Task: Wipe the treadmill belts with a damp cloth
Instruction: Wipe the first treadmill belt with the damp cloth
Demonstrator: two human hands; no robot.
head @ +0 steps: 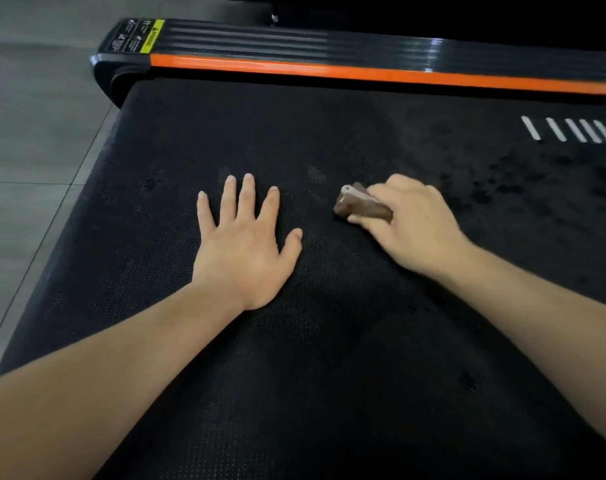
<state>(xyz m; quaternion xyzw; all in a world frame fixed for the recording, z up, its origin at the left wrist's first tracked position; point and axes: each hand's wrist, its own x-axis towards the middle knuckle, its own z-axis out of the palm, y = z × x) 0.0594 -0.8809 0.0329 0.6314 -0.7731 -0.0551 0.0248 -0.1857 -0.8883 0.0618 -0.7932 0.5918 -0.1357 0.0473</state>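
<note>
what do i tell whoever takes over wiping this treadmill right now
Left hand: open, flat on the belt, fingers spread, holding nothing.
Right hand: grips the folded brown cloth and presses it on the belt, just right of the left hand.
Done: the belt to the right of the cloth shows dark blotches that look damp, so that stretch seems wiped.
Left: the belt around the left hand and out to the rounded end by the floor looks dry. The orange strip runs along the far edge. No other treadmill belt can be made out in this view.
</note>
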